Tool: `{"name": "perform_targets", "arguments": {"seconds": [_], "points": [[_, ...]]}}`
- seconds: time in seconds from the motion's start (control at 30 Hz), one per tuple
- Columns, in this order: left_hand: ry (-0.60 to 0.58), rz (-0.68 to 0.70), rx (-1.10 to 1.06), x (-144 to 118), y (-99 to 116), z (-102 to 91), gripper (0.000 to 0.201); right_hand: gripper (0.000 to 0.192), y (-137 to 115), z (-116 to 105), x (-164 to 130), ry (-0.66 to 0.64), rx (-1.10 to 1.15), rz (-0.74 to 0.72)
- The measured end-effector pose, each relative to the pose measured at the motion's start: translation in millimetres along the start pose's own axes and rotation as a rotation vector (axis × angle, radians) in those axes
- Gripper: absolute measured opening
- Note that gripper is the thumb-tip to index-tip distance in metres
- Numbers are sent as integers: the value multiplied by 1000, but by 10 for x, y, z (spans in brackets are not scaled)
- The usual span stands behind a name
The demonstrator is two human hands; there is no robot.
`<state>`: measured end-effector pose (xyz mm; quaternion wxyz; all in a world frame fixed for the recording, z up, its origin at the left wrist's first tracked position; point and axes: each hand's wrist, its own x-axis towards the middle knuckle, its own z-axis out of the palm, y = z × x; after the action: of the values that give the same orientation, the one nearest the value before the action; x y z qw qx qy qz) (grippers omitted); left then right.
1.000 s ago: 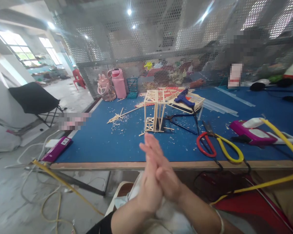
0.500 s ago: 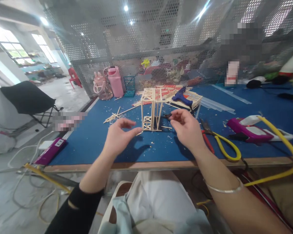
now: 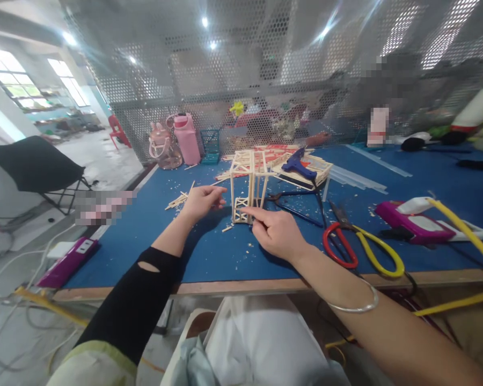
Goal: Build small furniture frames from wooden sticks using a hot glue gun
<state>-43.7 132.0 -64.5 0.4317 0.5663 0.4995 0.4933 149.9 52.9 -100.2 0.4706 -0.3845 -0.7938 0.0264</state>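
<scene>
A stick-built wooden tower [image 3: 251,171] stands upright on the blue tabletop, with cross-braced panels low on its sides. My right hand [image 3: 279,231] has its index finger stretched out to the tower's lower braced part, seemingly touching it; its other fingers are curled. Left of the tower, apart from it, is my left hand [image 3: 203,205], fingers bent and pressed together; whatever they may hold is too small to see. Blue-handled pliers [image 3: 292,206] lie behind my right hand. A short stick piece [image 3: 227,229] rests by the tower's base.
Loose sticks [image 3: 178,200] lie beyond my left hand. A blue glue gun [image 3: 300,165] rests on a wooden frame at the back. Red-and-yellow-handled scissors [image 3: 348,228] and a purple power strip [image 3: 412,221] are on the right. Pink bottles [image 3: 186,139] stand by the mesh screen [image 3: 209,80].
My right hand has moved left and down, from beside the pliers to the tower's lower part. The pliers' handles now show. My left hand has drawn its fingers together and shifted slightly up.
</scene>
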Motion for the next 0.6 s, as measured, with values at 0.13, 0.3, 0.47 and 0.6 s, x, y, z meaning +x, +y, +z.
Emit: {"name": "perform_targets", "arguments": {"seconds": [0.13, 0.3, 0.47, 0.6], "points": [[-298, -5, 24, -92, 7, -74, 33, 45, 13, 49, 15, -152, -178, 60], [-475, 37, 51, -76, 17, -98, 42, 46, 3, 24, 35, -222, -273, 114], [-476, 67, 215, -134, 5, -52, 32, 45, 4, 28, 51, -229, -292, 150], [-462, 81, 254, -172, 19, -30, 27, 45, 8, 31, 55, -226, -279, 150]]}}
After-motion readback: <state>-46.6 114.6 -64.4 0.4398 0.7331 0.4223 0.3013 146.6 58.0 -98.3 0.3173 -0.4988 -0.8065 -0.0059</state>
